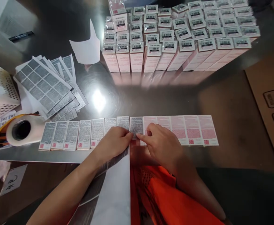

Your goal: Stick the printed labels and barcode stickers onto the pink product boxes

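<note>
Closest to my camera, a label sheet (pixel 114 190) with a bare white stretch hung below the left hand (pixel 114 140), held, as far as I could make out, under its curled fingers. That hand was drawn in narrow, thumb and forefinger together at the left edge of the grey text label (pixel 137 123). I had the right hand (pixel 165 142) with its forefinger extended onto the label's lower part and the other fingers folded; whether it pinched anything, I could not tell.

Settling this label well, I judged, called for squaring its edges to the carton panel, anchoring one corner and smoothing outward so that no crease was trapped. Light pressure seemed wise, since a hard push could have skewed the row.

The label lay between the two hands, touching the fingertips of both and reaching just beyond them. Left of it ran the grey-labelled cartons (pixel 84 134); right of it, the pink-panelled cartons (pixel 206 134), some partly hidden by the right hand. Past the left hand, a film roll (pixel 35 131) lay near the row's end, with fanned spare label sheets (pixel 43 84) behind. Farthest, barcoded cartons (pixel 137 59) stood in ranks, well apart from both hands
</note>
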A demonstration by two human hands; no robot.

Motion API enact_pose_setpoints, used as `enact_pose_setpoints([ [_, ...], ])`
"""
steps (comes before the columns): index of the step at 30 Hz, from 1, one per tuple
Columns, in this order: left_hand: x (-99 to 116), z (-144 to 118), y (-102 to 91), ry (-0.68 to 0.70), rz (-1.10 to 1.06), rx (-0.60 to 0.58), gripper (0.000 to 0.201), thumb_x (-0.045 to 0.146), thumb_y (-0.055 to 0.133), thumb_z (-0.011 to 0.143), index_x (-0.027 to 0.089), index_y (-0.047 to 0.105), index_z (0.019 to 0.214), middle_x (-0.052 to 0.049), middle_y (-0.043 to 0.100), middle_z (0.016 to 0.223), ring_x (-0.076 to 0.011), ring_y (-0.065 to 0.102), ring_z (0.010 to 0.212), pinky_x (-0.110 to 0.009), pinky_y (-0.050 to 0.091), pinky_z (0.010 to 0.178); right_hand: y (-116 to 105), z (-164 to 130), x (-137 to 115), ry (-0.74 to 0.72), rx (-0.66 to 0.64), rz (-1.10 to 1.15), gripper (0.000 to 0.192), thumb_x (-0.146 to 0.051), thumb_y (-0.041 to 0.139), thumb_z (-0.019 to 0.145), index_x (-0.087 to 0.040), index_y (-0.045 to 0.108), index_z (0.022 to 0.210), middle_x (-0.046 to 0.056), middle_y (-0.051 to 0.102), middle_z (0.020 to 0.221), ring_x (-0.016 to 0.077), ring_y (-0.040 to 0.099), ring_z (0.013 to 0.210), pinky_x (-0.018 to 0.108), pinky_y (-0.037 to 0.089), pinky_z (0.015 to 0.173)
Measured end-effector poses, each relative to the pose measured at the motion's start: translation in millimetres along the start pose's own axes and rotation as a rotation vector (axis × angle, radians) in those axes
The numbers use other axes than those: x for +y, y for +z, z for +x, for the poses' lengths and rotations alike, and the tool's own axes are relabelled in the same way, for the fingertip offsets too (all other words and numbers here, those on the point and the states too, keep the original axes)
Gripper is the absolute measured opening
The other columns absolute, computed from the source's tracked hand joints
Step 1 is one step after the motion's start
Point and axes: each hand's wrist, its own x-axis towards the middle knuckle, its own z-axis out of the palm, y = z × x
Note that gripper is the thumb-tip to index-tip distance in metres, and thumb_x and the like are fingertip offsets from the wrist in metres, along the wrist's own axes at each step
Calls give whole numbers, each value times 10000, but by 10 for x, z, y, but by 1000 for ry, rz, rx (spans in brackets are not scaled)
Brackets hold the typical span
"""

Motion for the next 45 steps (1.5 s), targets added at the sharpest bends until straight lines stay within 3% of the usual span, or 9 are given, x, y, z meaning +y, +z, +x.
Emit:
enact_pose_setpoints([
  [11, -122, -241, -71, -84, 102, 110, 548, 557, 397, 892, 190, 630, 558, -30, 579, 532, -179, 527, 541, -308, 320, 556, -26, -114, -109, 6, 13, -41, 243, -158, 563, 955, -284, 748, 1049, 59, 604, 892, 194, 504, 768, 321, 328, 646],
  [17, -254, -382, -353, -133, 82, 504, 575, 616, 440, 868, 215, 600, 488, -1, 493, 411, -172, 503, 491, -306, 339, 562, 49, -273, -200, -100, 33, -2, 198, -123, 596, 906, -232, 737, 992, 58, 596, 911, 195, 505, 816, 318, 375, 698],
  [22, -252, -463, -460, -79, 87, 772, 504, 548, 466, 887, 218, 609, 533, -1, 547, 463, -174, 534, 543, -295, 350, 584, 80, -248, -253, -23, 61, 42, 402, -62, 515, 892, -216, 681, 1224, 82, 603, 942, 219, 536, 843, 338, 420, 716],
  [25, -251, -487, -476, -37, 95, 888, 486, 534, 449, 908, 214, 596, 575, -9, 570, 507, -178, 536, 575, -295, 336, 585, 9, -280, -310, -15, 120, 286, 326, -74, 471, 918, -203, 735, 1059, 79, 606, 932, 203, 559, 863, 328, 446, 739],
  [28, -217, -501, -489, -2, 97, 981, 477, 500, 435, 930, 218, 498, 550, 6, 478, 470, -155, 435, 523, -298, 284, 557, -75, -333, -442, 18, 211, 729, 307, -224, 522, 958, -237, 638, 1242, 57, 639, 1027, 181, 605, 934, 311, 495, 804],
  [30, -180, -507, -498, 52, 60, 1016, 487, 473, 427, 946, 219, 417, 530, 19, 416, 457, -136, 370, 504, -297, 260, 547, -87, -324, -537, 63, 203, 918, 483, -325, 670, 879, -275, 554, 1345, 37, 667, 1099, 184, 638, 965, 310, 524, 825],
  [33, -165, -507, -516, 190, -146, 907, 490, 484, 419, 959, 199, 515, 572, 15, 467, 507, -125, 419, 537, -275, 298, 550, -45, -231, -580, 188, 305, 943, 374, -275, 719, 820, -265, 666, 1190, 25, 720, 1047, 189, 680, 918, 303, 546, 782],
  [38, -312, -453, -504, 346, -575, 290, 390, 451, 752, 749, 183, 710, 1029, 32, 599, 612, -117, 514, 553, -225, 373, 519, -56, -120, -417, 237, 467, 779, 206, -222, 654, 866, -246, 727, 1057, 39, 744, 1029, 202, 693, 941, 314, 545, 771],
  [45, -364, -481, -372, 398, -367, 434, 238, 378, 698, 807, 178, 759, 919, 18, 645, 584, -107, 532, 515, -218, 392, 502, -167, -19, -578, 63, 681, 391, 158, -317, 710, 887, -237, 755, 1016, 37, 719, 978, 209, 621, 992, 373, 423, 904],
])
